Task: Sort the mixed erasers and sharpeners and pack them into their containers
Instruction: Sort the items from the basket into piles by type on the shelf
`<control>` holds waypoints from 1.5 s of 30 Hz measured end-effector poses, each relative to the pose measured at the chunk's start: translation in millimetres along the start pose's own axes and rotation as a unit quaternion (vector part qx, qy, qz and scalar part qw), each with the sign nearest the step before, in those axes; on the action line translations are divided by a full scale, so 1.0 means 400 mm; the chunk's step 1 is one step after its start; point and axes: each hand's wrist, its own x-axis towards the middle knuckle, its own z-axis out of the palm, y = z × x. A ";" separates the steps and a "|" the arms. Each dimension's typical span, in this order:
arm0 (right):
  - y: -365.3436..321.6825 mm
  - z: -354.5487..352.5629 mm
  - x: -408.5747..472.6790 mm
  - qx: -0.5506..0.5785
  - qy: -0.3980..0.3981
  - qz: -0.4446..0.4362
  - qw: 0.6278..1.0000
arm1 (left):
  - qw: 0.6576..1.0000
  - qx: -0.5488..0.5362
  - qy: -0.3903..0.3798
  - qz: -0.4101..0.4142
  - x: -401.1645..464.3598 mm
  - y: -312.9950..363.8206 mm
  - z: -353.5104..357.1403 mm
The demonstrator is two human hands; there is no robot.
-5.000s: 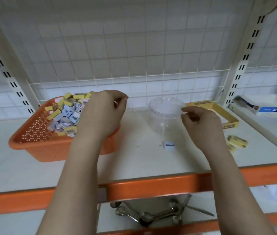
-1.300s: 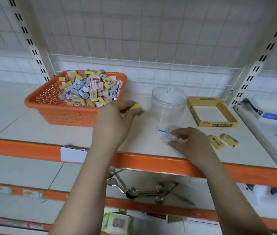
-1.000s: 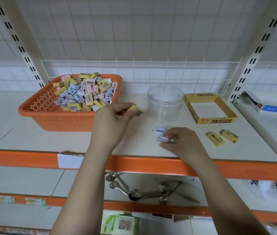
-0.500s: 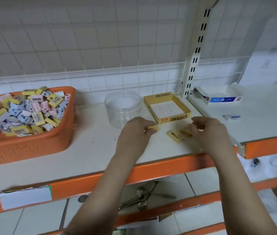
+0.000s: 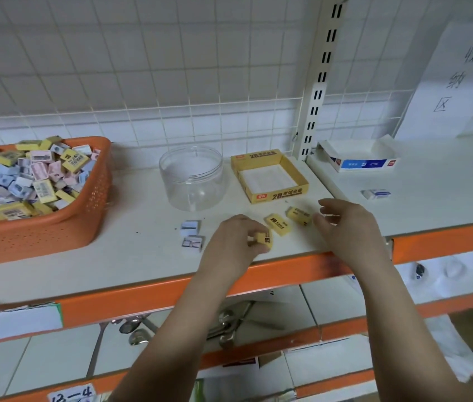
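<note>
1. The left hand [image 5: 236, 242], low in the middle of the frame, has its grip closed round a yellow eraser [image 5: 264, 238], pinched between thumb and curled fingers just above the front of the white shelf [image 5: 131, 262].
2. The right hand [image 5: 348, 227], right of centre, holds nothing; its fingers are loosely curled and spread, the fingertips just beside the rightmost loose eraser, and I cannot tell whether they touch it.
3. Two more yellow erasers lie flat on the shelf between the hands: the middle eraser [image 5: 277, 224] close to the held one, and the right eraser [image 5: 299, 215] a little further back and to the right.
4. Behind them, in the centre right of the frame, stands an open yellow cardboard box [image 5: 283, 194] printed "2B", showing a white floor inside.
5. Just left of that box is a clear plastic jar [image 5: 192, 178] without a lid.
6. Two small pale blue-white sharpeners [image 5: 191, 236] sit on the shelf left of the left hand, one behind the other, near the jar's front.
7. At the left edge of the frame an orange perforated basket [image 5: 41, 236] is heaped with mixed yellow erasers and pastel sharpeners [image 5: 26, 178].
8. On the neighbouring shelf at upper right lie an open white and blue box [image 5: 360, 161] and, nearer the front, one white and blue eraser [image 5: 376, 194].
9. Metal spoons [image 5: 136, 329] show on the lower level beneath the orange shelf rail [image 5: 113, 303].
</note>
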 end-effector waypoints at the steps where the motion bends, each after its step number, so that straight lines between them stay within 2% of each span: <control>1: -0.005 0.000 -0.002 -0.001 -0.006 0.000 1.000 | 1.000 -0.001 0.005 -0.003 0.000 -0.001 -0.006; 11: -0.104 0.066 -0.009 0.012 0.008 -0.041 0.999 | 0.981 0.002 0.189 0.044 -0.010 -0.075 -0.227; 15: -0.205 0.129 -0.020 0.029 0.025 -0.075 0.996 | 0.973 0.013 0.229 0.033 -0.038 -0.149 -0.362; 21: -0.405 0.283 -0.051 0.062 0.071 -0.113 0.989 | 0.967 0.059 0.248 0.009 -0.082 -0.320 -0.587; 25: -0.535 0.384 -0.073 0.094 0.053 -0.117 0.987 | 0.969 0.073 0.236 -0.017 -0.115 -0.421 -0.704; 28: -0.632 0.441 -0.073 0.081 0.042 -0.153 0.984 | 0.967 0.078 0.240 -0.031 -0.139 -0.485 -0.765; 35: -0.825 0.513 0.020 0.016 -0.060 -0.244 0.968 | 0.966 0.061 0.243 -0.067 -0.153 -0.556 -0.812; 38: -0.890 0.552 0.091 0.004 -0.103 -0.242 0.965 | 0.963 0.067 0.248 -0.084 -0.146 -0.564 -0.810; 42: -0.936 0.613 0.168 -0.078 -0.118 -0.238 0.961 | 0.961 0.072 0.248 -0.097 -0.138 -0.567 -0.808; 45: -0.950 0.646 0.194 -0.094 -0.134 -0.226 0.960 | 0.959 0.080 0.250 -0.106 -0.132 -0.572 -0.808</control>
